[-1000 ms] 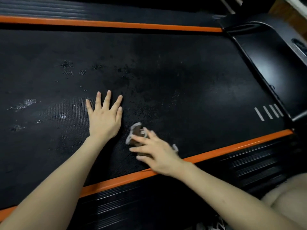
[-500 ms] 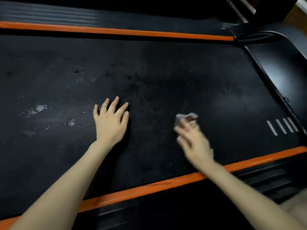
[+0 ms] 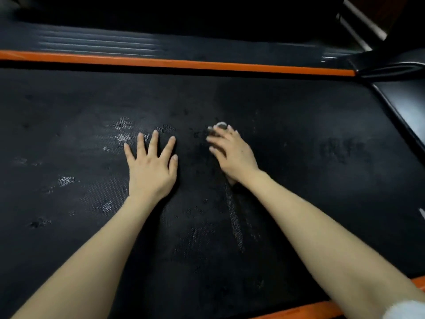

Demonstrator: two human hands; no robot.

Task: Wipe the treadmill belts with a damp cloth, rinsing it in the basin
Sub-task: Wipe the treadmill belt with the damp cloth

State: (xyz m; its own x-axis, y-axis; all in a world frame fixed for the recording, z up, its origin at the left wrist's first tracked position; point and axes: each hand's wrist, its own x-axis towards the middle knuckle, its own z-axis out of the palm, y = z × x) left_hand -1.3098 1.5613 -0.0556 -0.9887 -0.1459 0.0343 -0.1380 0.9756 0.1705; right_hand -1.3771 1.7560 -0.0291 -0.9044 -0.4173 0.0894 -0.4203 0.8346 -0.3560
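The left hand lies palm down on the treadmill belt, fingers straight and fanned wide, holding nothing, its bare forearm running back to the lower left corner. Just beside it, the right hand also faces down, wrist turned so the fingers slant up and to the left; they stretch nearly straight over the cloth and press it against the belt. Only a small pale, crumpled edge of the cloth peeps out past the fingertips, and motion blur there makes its true shape hard to judge. The belt is matt black rubber with a fine dimpled grain. A narrow wet streak runs from the heel of the right hand toward the near edge, and glinting damp patches are scattered beyond and left of the left hand. A flat orange strip borders the belt's far side, with a black ribbed side rail behind it. At the right sits a smooth, glossy black cover with a rounded edge.
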